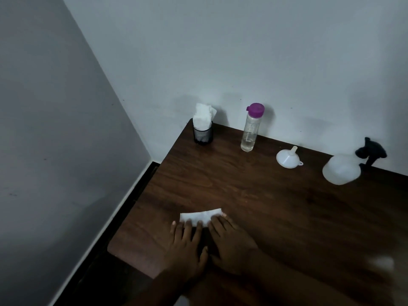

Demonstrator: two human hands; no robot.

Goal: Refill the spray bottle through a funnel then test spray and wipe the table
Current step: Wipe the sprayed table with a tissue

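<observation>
We press both palms flat on a folded white tissue (199, 216) near the table's (276, 213) front left corner, left hand (187, 244) and right hand (231, 241) side by side with fingers spread, gripping nothing, so it wipes evenly. The spray bottle (344, 166), cloudy white with a dark trigger head, stands far right, beside the funnel (287, 159).

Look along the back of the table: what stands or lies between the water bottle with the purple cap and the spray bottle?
In the head view, only the white funnel lies between the water bottle and the spray bottle, mouth down, spout up, touching neither.
</observation>
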